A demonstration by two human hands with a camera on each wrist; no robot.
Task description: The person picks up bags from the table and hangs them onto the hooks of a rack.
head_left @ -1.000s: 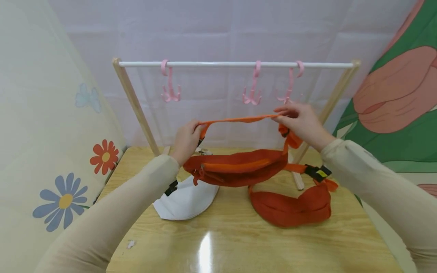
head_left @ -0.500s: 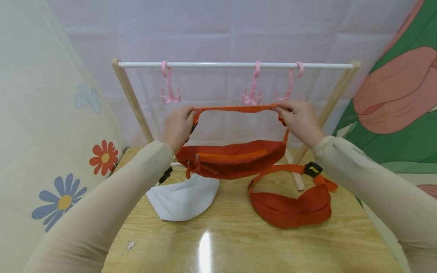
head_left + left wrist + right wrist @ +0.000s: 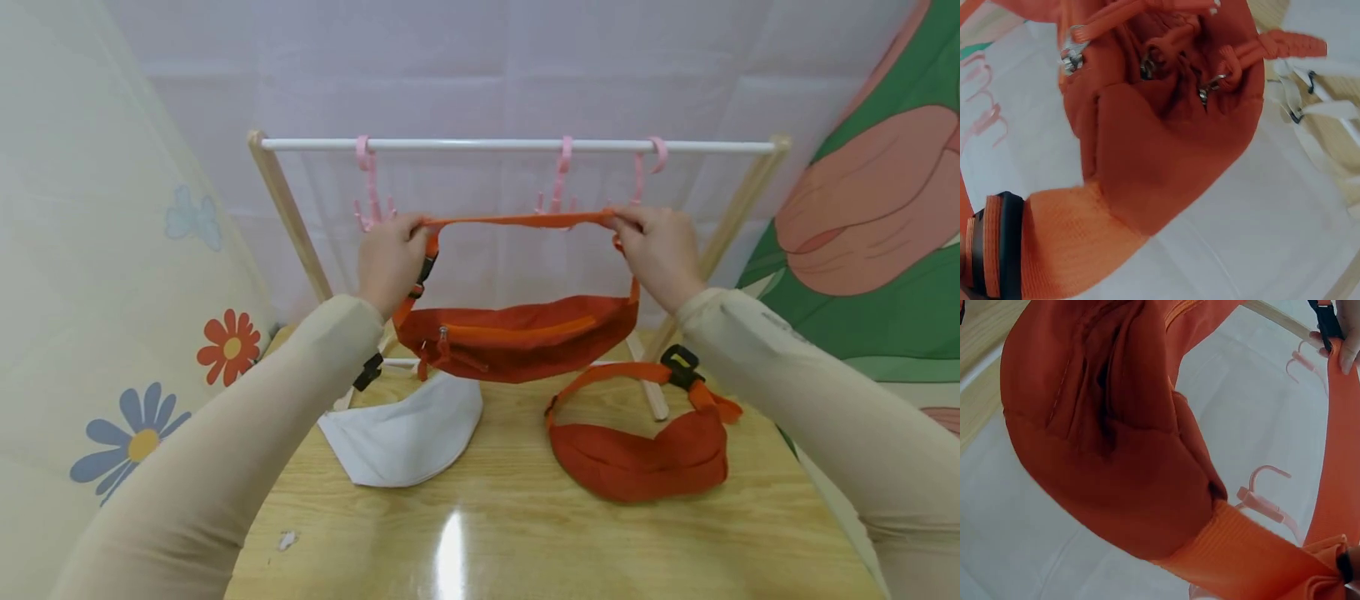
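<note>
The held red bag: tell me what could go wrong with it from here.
The held red bag hangs from its strap, so it could drop on one side if the left grip or right grip slips. In the head view, the strap crosses the middle pink hook; if close enough, it might snag a prong or nudge that hook along the white rail.

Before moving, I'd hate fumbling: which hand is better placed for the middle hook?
Probably the right hand: in the head view, it pinches the strap nearer the middle hook than the left hand does.
</note>
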